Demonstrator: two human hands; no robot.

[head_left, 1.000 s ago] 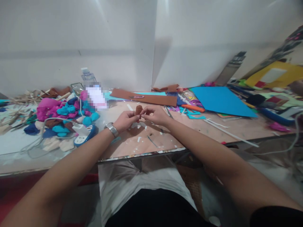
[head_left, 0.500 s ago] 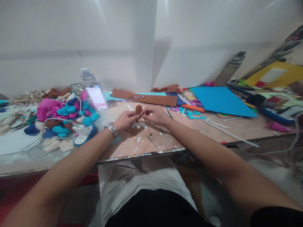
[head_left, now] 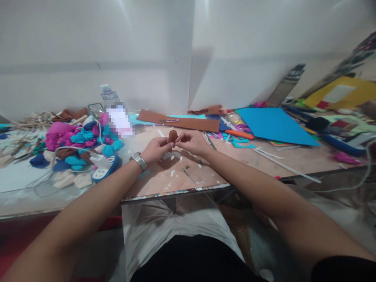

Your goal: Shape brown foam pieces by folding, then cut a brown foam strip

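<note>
A small brown piece (head_left: 172,136) is held up between both hands over the middle of the table. My left hand (head_left: 155,149), with a silver watch at the wrist, has its thumb and fingers closed on the piece's lower left side. My right hand (head_left: 194,143) pinches at its lower right side with thumb and forefinger; the fingertips of both hands nearly meet. Behind them lies a long brown strip (head_left: 194,123) with a paper clip shape on it. White scraps (head_left: 172,172) are scattered on the wooden tabletop (head_left: 160,184) below.
Pink and blue crumpled lumps (head_left: 60,135), a power socket (head_left: 105,169) with cables, a bottle (head_left: 108,93) and a lit phone (head_left: 120,120) are at the left. To the right are a blue sheet (head_left: 276,124), an orange cutter (head_left: 240,134) and white strips (head_left: 289,166).
The brown piece has tilted or turned slightly between the fingers, and its top looks rounder and a little farther right. Both hands have stayed almost in place.
</note>
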